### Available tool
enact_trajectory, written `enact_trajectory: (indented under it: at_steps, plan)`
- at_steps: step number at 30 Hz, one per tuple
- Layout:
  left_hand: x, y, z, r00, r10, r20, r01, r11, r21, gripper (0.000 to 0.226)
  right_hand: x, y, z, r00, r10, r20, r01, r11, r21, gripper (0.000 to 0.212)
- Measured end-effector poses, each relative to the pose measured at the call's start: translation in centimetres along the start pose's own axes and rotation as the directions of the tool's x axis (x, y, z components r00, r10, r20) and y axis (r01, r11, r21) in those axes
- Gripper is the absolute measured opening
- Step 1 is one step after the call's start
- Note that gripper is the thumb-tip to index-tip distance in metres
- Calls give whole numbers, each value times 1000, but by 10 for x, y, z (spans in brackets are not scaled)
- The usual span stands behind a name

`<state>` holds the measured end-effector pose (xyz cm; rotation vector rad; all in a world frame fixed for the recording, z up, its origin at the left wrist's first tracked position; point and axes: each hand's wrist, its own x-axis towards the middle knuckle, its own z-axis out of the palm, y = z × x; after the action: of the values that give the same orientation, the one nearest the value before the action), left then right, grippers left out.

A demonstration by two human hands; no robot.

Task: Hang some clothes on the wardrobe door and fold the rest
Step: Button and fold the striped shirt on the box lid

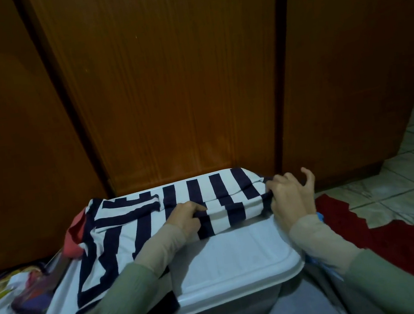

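Under striped shirt [223, 202]: fingertips hidden.

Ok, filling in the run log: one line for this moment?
step: folding | item: striped garment on white lid | left hand: grips fold | right hand: pinches edge

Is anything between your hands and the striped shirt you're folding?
Nothing visible. The left hand and the right hand both already grip the striped shirt, which lies on the white bin lid.
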<state>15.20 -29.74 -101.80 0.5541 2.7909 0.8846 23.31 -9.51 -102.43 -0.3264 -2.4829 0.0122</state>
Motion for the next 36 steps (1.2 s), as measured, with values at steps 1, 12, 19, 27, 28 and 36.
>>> enact_trajectory:
  at_steps: [1,12,19,27,28,36]
  plan:
    - [-1,0,-3,1000,-1,20,2,1000,-26,47,1,6,-2,996,43,81,-44,999,11,19]
    - [27,-9,-1,980,-140,-144,79,928,-364,16,34,30,16,868,354,348,-496,592,635,22]
    - [46,-5,6,965,-72,-253,86,995,46,24,48,31,43,898,322,301,-440,700,562,25]
    - [58,-18,19,967,-1,-255,57,976,211,11,52,35,71,898,300,322,-417,813,407,25]
    - [58,-20,21,961,8,-277,52,977,208,10,51,36,73,898,298,325,-416,817,399,24]
    - [63,-18,25,952,132,-276,2,900,437,15,56,44,67,768,416,487,-640,499,584,35]
